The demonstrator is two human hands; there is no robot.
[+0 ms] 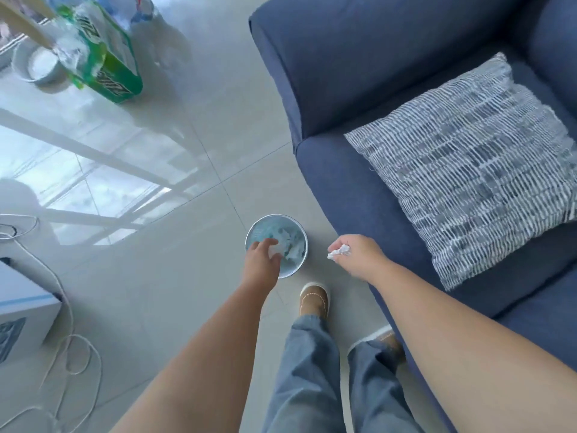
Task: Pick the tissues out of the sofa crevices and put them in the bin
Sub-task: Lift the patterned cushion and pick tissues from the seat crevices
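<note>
Round metal bin (300,267) already holds tissues; right hand (359,256) pinches one crumpled white tissue (338,252), left hand (261,260) loosely open above it

This is a home living room. A dark blue fabric sofa (359,73) fills the upper right of the frame, with a blue-and-white patterned throw cushion (468,164) lying on its seat. The floor (187,276) is large glossy pale tiles that mirror a bright window frame at the left. A small round bin (299,245) holding crumpled white paper stands on the tiles near the sofa's corner. At the upper left lies a green plastic-wrapped pack (106,64), and a white cable (62,307) loops across the floor at the lower left.
</note>
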